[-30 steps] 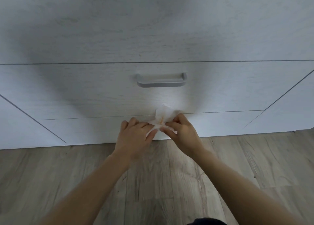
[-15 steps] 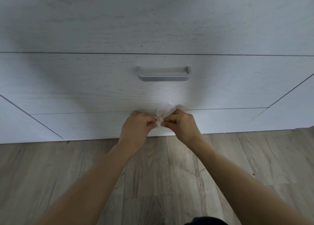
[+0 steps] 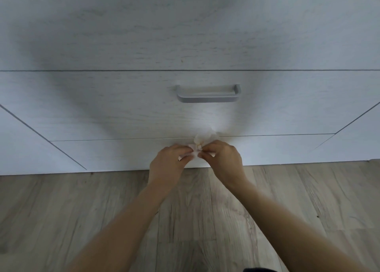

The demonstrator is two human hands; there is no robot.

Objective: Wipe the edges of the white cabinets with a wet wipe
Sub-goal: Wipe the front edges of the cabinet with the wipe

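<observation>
A person's two bare hands meet low in front of a white cabinet [image 3: 123, 45], both pinching a crumpled white wet wipe [image 3: 200, 143] between them. The left hand [image 3: 167, 162] grips the wipe's lower left part with thumb and fingers closed on it; the right hand [image 3: 225, 158] pinches the other side, its fingers curled over the material. A bunched part of the wipe rises above the fingertips and sits against the thin horizontal seam between the drawer front [image 3: 102, 107] and the plinth panel [image 3: 123, 154] below it. Whether the wipe actually touches that edge cannot be told.

Above the hands, a grey bar handle [image 3: 208, 96] is mounted on the drawer front, slightly right of centre. A broad soft shadow falls across the cabinet face to the left of the handle. Diagonal seams mark the panels at either side. Both forearms reach forward over a grey-brown wood-look floor [image 3: 61, 220], which meets the base of the cabinet just behind the hands.
</observation>
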